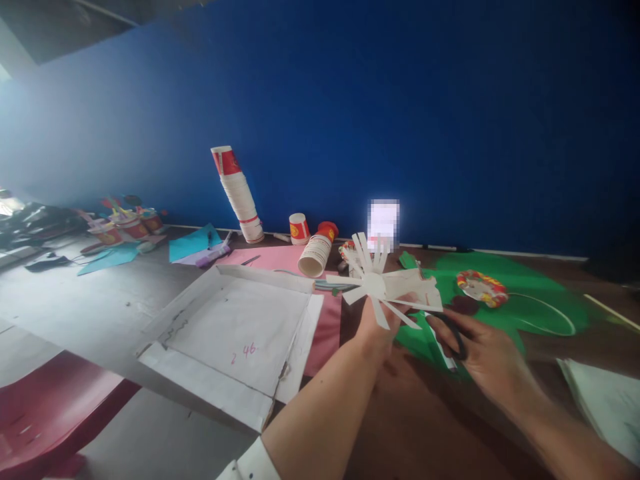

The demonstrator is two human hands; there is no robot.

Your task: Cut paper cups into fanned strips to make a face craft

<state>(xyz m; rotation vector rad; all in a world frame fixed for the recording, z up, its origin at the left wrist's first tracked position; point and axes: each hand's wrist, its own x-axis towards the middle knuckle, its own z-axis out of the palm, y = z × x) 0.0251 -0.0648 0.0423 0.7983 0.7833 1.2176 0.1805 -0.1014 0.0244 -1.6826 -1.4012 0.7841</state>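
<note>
A white paper cup (374, 285), its side cut into strips that fan out around the round base, is held in front of me. My left hand (383, 327) is closed on it from below and behind, its fingers partly hidden by the strips. My right hand (483, 347) grips black-handled scissors (456, 337), just right of the cup. The scissor blades are largely hidden near a wide uncut piece of the cup's wall. Below the scissors a narrow white strip (443, 347) shows over green paper (537, 293).
A shallow white box (235, 320) lies left of my arms. Behind stand a leaning cup stack (243, 193), a single red cup (299, 230) and a lying stack (316, 255). A red-yellow ring (483, 289) is at right; a red chair (55, 407) at lower left.
</note>
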